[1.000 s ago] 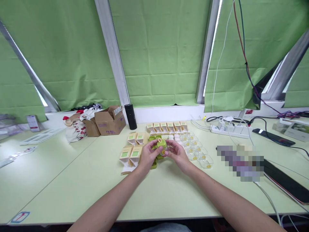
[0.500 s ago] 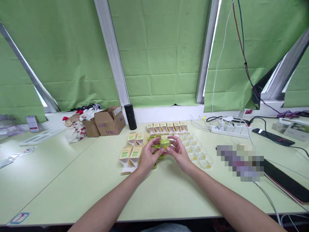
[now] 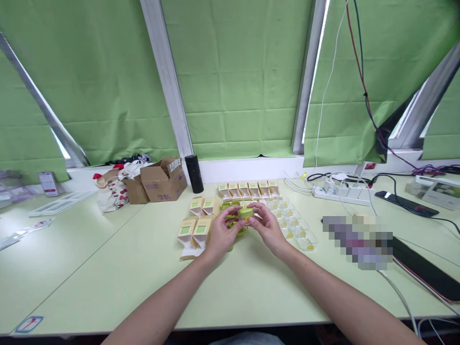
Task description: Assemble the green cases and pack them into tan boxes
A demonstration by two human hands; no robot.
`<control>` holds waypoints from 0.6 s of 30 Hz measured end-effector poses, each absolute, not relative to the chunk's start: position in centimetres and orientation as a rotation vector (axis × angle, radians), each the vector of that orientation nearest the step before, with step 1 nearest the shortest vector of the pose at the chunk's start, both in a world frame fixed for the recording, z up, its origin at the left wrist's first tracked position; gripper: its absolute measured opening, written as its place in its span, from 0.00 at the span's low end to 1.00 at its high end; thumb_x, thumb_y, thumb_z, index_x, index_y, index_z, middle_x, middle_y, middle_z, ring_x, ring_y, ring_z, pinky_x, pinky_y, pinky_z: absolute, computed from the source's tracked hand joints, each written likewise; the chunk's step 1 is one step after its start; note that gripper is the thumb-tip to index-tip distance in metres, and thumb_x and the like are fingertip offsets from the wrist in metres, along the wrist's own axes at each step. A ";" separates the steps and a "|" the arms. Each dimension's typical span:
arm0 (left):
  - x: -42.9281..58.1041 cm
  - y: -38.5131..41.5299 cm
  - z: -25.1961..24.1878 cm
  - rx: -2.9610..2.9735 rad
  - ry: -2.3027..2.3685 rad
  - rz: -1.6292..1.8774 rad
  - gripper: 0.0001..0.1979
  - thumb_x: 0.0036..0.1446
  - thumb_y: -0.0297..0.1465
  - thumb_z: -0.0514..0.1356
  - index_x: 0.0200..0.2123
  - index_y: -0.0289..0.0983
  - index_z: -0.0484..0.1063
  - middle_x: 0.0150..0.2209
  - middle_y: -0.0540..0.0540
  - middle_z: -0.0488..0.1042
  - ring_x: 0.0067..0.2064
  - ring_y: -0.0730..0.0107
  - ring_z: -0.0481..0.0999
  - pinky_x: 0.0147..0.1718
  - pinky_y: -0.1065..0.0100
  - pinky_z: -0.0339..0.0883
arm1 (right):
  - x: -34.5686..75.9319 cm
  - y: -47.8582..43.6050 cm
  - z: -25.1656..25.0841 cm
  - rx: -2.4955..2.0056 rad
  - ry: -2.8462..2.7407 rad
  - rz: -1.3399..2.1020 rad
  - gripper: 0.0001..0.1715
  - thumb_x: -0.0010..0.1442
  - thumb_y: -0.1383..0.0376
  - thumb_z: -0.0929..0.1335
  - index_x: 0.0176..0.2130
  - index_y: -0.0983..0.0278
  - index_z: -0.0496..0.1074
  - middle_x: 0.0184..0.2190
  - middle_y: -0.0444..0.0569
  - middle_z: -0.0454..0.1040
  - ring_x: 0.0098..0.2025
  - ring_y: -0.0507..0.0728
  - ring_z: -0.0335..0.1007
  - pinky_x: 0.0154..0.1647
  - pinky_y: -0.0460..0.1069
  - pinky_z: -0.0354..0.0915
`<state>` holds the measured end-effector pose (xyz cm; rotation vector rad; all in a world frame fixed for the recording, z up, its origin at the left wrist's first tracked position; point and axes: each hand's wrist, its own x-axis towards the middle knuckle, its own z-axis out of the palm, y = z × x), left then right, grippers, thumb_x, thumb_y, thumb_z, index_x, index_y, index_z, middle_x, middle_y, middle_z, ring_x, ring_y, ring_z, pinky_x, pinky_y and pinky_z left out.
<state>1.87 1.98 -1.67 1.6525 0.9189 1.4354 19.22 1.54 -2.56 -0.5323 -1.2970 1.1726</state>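
Observation:
My left hand [image 3: 220, 234] and my right hand [image 3: 266, 226] meet over the middle of the pale green table [image 3: 108, 268]. Together they pinch a small lime-green case [image 3: 245, 213] between fingertips, held just above the table. Under and behind it lie more green cases [image 3: 230, 206]. Small open kraft boxes with green labels [image 3: 194, 231] stand left of my left hand. A row of the same boxes [image 3: 248, 189] lines up behind. Clear plastic trays with yellow dots [image 3: 296, 227] sit right of my right hand.
A brown cardboard box [image 3: 163, 179] and a black cylinder [image 3: 194, 173] stand at the back left. A white power strip with cables [image 3: 341, 191] and a dark phone [image 3: 409, 203] lie at the right. A black flat device [image 3: 427, 270] rests near the right edge.
Both hands lifted the green case slightly and moved it away from me, then closed in tighter on it, turning it between the fingertips.

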 end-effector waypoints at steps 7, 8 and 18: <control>1.8 1.8 -1.8 1.693 0.932 1.489 0.27 0.62 0.43 0.70 0.62 0.42 0.75 0.54 0.40 0.79 0.54 0.58 0.80 0.54 0.59 0.77 | 18.9 1.3 -2.5 -0.413 -1.068 1.443 0.28 0.60 0.49 0.79 0.55 0.52 0.72 0.41 0.46 0.82 0.41 0.60 0.82 0.45 0.57 0.78; 1.8 1.8 -1.8 1.689 0.913 1.492 0.27 0.63 0.43 0.69 0.62 0.42 0.74 0.54 0.40 0.79 0.56 0.57 0.79 0.55 0.58 0.76 | 19.0 1.3 -2.6 -0.407 -1.035 1.469 0.29 0.60 0.49 0.78 0.56 0.52 0.72 0.42 0.47 0.83 0.41 0.61 0.83 0.44 0.58 0.78; 2.2 1.2 -1.4 1.665 0.869 1.454 0.19 0.65 0.42 0.68 0.55 0.39 0.76 0.52 0.39 0.81 0.56 0.55 0.81 0.56 0.55 0.76 | 19.5 2.8 -4.4 -0.419 -0.914 1.493 0.23 0.61 0.50 0.76 0.52 0.53 0.74 0.44 0.49 0.85 0.40 0.64 0.84 0.43 0.63 0.78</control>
